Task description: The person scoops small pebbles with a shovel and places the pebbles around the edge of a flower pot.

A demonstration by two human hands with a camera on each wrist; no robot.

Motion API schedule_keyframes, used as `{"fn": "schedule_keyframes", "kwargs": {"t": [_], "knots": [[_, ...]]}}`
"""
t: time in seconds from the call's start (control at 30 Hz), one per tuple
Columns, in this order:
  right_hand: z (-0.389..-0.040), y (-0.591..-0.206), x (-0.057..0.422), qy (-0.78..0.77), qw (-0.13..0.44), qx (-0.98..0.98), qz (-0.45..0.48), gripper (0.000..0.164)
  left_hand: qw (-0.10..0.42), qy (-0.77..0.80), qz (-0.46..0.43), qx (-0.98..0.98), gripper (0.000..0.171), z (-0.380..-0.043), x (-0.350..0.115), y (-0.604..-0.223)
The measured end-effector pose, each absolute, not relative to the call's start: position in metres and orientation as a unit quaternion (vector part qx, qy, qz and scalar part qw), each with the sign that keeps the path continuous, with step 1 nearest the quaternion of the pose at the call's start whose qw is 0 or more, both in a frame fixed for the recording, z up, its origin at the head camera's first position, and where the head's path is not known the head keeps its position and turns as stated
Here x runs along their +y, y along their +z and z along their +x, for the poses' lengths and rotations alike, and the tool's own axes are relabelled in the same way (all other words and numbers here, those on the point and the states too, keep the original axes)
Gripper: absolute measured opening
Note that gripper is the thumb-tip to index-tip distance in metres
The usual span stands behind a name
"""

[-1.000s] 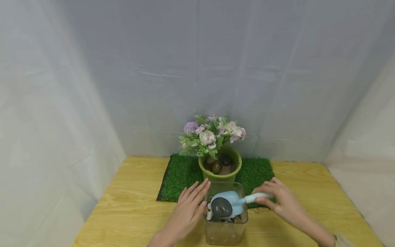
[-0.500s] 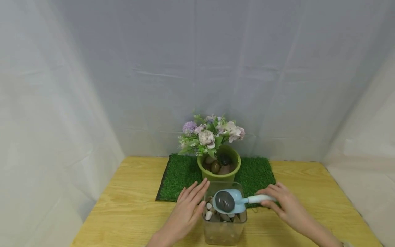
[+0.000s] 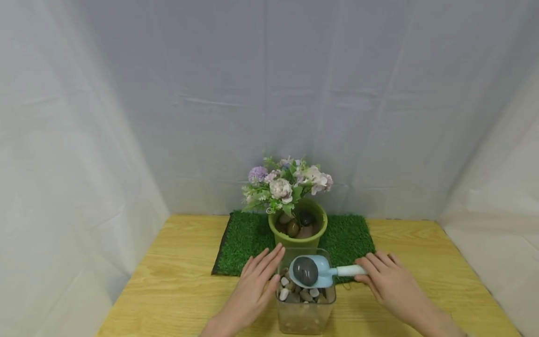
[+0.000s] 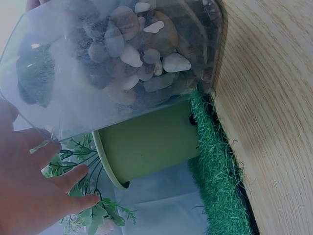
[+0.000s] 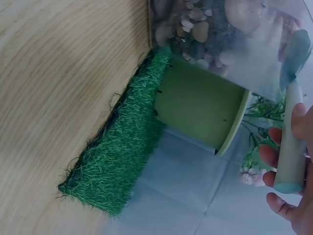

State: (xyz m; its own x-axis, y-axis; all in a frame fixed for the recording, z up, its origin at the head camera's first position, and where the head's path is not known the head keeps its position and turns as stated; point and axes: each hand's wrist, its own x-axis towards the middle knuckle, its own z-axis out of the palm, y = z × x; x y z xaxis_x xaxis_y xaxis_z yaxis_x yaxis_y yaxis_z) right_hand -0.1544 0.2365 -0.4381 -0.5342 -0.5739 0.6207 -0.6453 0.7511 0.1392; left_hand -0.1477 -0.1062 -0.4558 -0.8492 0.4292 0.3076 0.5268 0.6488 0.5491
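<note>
My right hand [image 3: 393, 286] grips the white handle of a light blue toy shovel [image 3: 324, 277], its thumb and fingers around the handle in the right wrist view. A large, smooth dark grey stone [image 3: 305, 271] lies in the shovel's scoop, over the top of a clear plastic container [image 3: 305, 320]. Inside the container are several pebbles [image 4: 131, 56], white, brown and grey. With fingers extended, my left hand [image 3: 252, 290] rests along the container's left rim. Just behind stands a green flower pot [image 3: 298, 242] holding larger stones [image 3: 292, 228].
Pink, white and purple flowers [image 3: 281, 188] rise from the pot, which sits on a green artificial grass mat [image 3: 349, 234]. The container stands at the mat's front edge on a wooden table [image 3: 168, 281]. Pale curtains [image 3: 269, 93] hang behind and at both sides.
The shovel with the dark stone has risen slightly and moved toward the pot, levelling out and showing more pebbles below. My right hand has shifted right along the handle; the left hand stays put.
</note>
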Motion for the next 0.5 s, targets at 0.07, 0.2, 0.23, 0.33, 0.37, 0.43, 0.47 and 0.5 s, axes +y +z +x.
{"fn": "schedule_keyframes", "kwargs": {"t": [0.07,0.2,0.23,0.33,0.37,0.43,0.47,0.5], "knots": [[-0.1554,-0.4399,0.2359,0.049,0.342,-0.87,0.351,0.052,0.075,-0.322,-0.264,-0.906,0.052,-0.1476,-0.1062,-0.456],[-0.1574,-0.4435,0.2351,0.073,0.346,-0.866,0.353,0.05,0.074,-0.32,-0.266,-0.906,0.052,-0.1476,-0.106,-0.4561],[-0.1578,-0.4442,0.2348,0.08,0.345,-0.866,0.353,0.05,0.075,-0.322,-0.266,-0.905,0.052,-0.1475,-0.106,-0.4562],[-0.1591,-0.4456,0.2339,0.103,0.344,-0.863,0.355,0.049,0.078,-0.323,-0.267,-0.904,0.052,-0.147,-0.1061,-0.4559],[-0.1594,-0.4456,0.2336,0.11,0.345,-0.861,0.356,0.048,0.079,-0.324,-0.267,-0.904,0.052,-0.1469,-0.1062,-0.4559],[-0.1601,-0.4455,0.2331,0.126,0.348,-0.856,0.361,0.046,0.081,-0.323,-0.267,-0.904,0.052,-0.1465,-0.1064,-0.4557],[-0.16,-0.4452,0.2329,0.133,0.347,-0.855,0.363,0.046,0.081,-0.323,-0.266,-0.905,0.052,-0.1464,-0.1065,-0.4556],[-0.1601,-0.4449,0.2328,0.141,0.347,-0.852,0.366,0.045,0.08,-0.323,-0.266,-0.905,0.052,-0.1464,-0.1068,-0.4558]]}}
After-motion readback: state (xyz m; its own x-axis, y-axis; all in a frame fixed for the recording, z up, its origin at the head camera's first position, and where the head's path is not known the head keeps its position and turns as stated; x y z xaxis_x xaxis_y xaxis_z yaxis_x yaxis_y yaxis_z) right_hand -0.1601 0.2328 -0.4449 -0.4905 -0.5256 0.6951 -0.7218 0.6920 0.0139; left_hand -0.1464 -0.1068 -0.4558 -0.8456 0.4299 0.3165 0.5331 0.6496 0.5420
